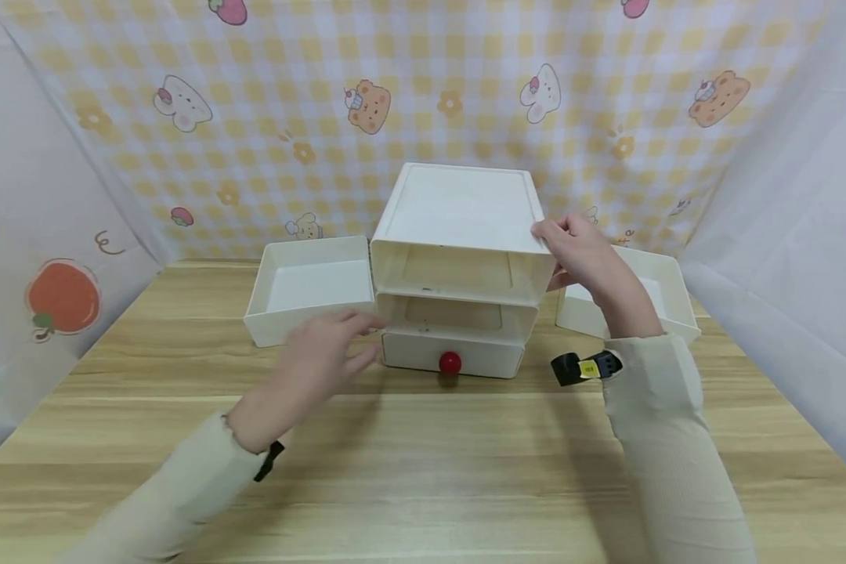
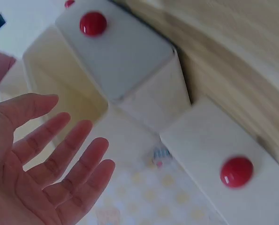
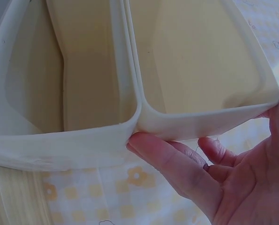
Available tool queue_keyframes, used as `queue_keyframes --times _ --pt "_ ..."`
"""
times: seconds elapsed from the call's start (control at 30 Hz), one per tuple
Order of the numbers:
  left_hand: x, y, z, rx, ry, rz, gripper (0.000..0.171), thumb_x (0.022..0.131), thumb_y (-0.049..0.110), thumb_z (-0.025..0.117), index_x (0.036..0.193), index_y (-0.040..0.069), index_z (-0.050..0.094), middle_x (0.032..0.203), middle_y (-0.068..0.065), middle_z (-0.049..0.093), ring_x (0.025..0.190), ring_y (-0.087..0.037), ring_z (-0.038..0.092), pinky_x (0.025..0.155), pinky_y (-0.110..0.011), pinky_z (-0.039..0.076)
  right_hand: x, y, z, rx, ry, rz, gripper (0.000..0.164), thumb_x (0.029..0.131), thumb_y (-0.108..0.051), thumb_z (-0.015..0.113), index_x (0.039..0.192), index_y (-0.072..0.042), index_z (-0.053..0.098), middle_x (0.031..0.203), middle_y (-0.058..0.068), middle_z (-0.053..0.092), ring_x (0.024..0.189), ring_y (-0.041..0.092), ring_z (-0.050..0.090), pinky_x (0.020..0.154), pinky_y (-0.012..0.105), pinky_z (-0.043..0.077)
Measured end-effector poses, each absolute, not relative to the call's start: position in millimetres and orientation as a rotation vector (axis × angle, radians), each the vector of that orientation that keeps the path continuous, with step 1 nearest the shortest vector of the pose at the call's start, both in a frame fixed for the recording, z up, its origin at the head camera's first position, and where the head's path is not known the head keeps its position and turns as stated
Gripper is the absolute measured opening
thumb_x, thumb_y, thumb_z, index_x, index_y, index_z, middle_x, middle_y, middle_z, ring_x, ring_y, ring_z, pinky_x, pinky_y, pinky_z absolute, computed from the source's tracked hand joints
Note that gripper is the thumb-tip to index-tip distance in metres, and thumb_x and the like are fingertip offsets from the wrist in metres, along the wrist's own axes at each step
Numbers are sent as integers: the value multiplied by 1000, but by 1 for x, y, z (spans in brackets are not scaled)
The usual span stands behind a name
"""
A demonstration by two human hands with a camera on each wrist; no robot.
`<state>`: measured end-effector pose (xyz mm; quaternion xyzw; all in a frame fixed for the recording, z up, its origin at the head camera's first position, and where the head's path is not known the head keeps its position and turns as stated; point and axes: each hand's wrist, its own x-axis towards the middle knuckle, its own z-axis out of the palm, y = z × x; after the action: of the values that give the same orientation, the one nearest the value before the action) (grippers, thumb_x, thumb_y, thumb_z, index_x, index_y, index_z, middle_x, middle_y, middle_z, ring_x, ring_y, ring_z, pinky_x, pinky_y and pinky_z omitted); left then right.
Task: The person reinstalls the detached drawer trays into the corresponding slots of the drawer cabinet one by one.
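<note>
Three drawers (image 1: 412, 354), three housings (image 1: 465, 205) and one surface (image 1: 430, 470).
Of the drawers, two are loose, one left loose drawer (image 1: 275, 325) and one right loose drawer (image 1: 580, 315), and one is inside the lowest housing; the other two housings have an open front. Red knobs (image 2: 237, 172) are two plainly in the left wrist view, plus one small red spot (image 2: 69, 3) at its edge. There is one left grip (image 1: 327, 352), one right grip (image 1: 583, 251), two sleeves (image 1: 659, 399) and two black straps (image 1: 569, 369).

I've got a wood-grain counter (image 1: 451, 462) in front. Yel./wht. checked cloth (image 1: 430, 47) behind it, wht. cloths (image 1: 789, 196) L & R.
</note>
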<state>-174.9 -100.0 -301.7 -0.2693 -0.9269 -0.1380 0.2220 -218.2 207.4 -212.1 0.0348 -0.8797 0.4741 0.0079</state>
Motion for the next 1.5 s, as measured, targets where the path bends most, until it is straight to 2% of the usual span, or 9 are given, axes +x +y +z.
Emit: queue_keyframes --times 0.17,0.37,0.57,0.73,0.9,1.07,1.27,1.4,1.5 --pt "-180 -128 -292 -608 -2619 -510 20 86 21 64 103 15 69 87 -3 70 66 -15 61 49 -25 43 -217 207 -211 108 -2755 1475 35 95 -39 38 102 -4 38 115 13 39 72 17 55 60 28 54" --pt "-193 -165 -287 -419 -2676 -688 24 90 22 56 109 12 66 94 -10 70 85 -29 66 67 -41 50 -217 206 -212 124 -2755 1493 35 95 -38 38 104 -4 37 109 11 40 68 15 55 59 28 54" --pt "-211 -196 -289 -245 -2721 -834 31 93 27 52 117 10 60 107 -17 66 98 -35 62 76 -47 49 -218 206 -211 152 -2756 1504 36 95 -37 37 102 -2 41 106 13 46 67 15 60 58 29 55" --pt "-229 -218 -291 -140 -2764 -884 39 95 30 48 125 6 56 116 -21 61 105 -39 59 72 -43 49 -216 207 -211 127 -2766 1507 39 96 -38 36 109 -2 37 110 14 44 72 18 61 61 28 55" --pt "-245 -235 -295 -58 -2823 -935 45 95 30 46 131 3 51 122 -25 56 106 -41 57 64 -29 47 -218 206 -211 135 -2767 1499 33 96 -37 37 93 -4 39 100 10 43 64 14 56 59 29 55" --pt "-259 -250 -305 1 -2845 -1126 49 96 27 45 136 -2 42 127 -31 49 104 -43 56 70 -33 56 -220 205 -211 140 -2763 1496 34 95 -36 38 75 -8 33 84 5 39 57 13 49 57 30 54" --pt "-270 -256 -314 96 -2816 -1435 58 95 27 46 141 -6 31 133 -33 42 96 -28 61 75 -30 57 -219 205 -211 141 -2773 1506 31 96 -36 36 87 -6 38 98 10 46 66 15 59 59 30 55" --pt "-275 -258 -319 156 -2797 -1547 56 94 25 48 138 -7 35 132 -30 43 76 -9 62 76 -33 57 -217 206 -211 136 -2773 1515 34 96 -37 35 100 -4 38 109 15 47 72 18 63 61 30 56" --pt "-277 -260 -324 163 -2816 -1547 53 94 26 48 135 -7 40 129 -26 45 72 -4 60 76 -33 57 -216 206 -212 133 -2767 1517 33 96 -38 35 101 -5 36 111 14 44 74 19 63 62 29 56"
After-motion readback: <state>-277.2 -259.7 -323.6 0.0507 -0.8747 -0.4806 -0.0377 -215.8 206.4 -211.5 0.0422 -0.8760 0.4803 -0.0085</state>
